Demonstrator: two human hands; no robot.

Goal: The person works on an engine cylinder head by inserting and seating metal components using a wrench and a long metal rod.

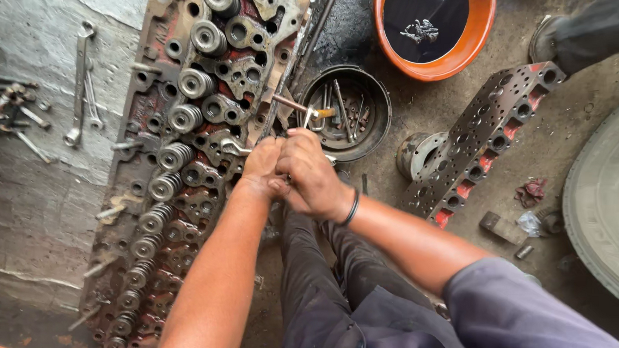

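Head view: both hands clasped mid-frame, left hand and right hand touching, fingers pinching a tool shaft. Its long axis runs up-left toward the cylinder head, left hand nearer the springs

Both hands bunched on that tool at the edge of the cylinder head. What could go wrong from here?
1. The left hand and right hand are clasped tight on one tool; a slip could drive knuckles into the cylinder head.
2. Small parts could drop and scatter near the open black pan on the dirty floor.
3. Loose wrenches lie on the ledge, possibly easy to knock off.
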